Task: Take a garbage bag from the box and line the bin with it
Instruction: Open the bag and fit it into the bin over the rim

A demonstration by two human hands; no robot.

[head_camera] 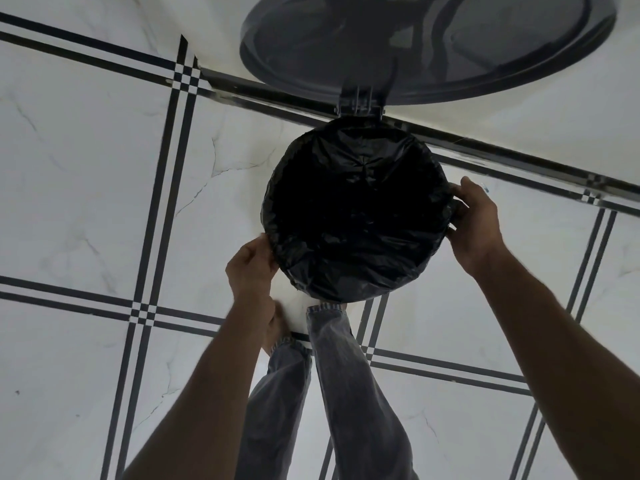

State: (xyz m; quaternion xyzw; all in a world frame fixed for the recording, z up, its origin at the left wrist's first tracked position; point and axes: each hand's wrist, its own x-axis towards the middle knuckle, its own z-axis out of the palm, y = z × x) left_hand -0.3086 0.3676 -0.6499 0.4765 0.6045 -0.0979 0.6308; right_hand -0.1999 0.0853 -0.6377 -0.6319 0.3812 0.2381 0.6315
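The black garbage bag (pixel 356 216) is already inside the round bin (pixel 408 271), and its top edge is folded out over the rim most of the way round. The bin stands on the white floor (pixel 86 168) with dark stripes, close to the wall. Its lid (pixel 426 39) stands up and open behind it. The box is not in view.

The left hand (pixel 251 268) is at the near left side of the rim, with its fingers curled on the bag's edge. The right hand (pixel 474 223) is at the far right side, and its fingers pinch the bag's edge against the rim too.

The step now looks like tidying the bag's edge so it sits snug. To do it well, pull the edge down a little bit at a time, and go all the way round the rim. Keep both hands on opposite sides so the bag stays even and does not slip in. Pull softly, because thin plastic can rip. Push the bag down inside so no air stays under it

A leg in grey jeans (pixel 349 375) reaches to the foot of the bin, maybe on a pedal, but I cannot tell
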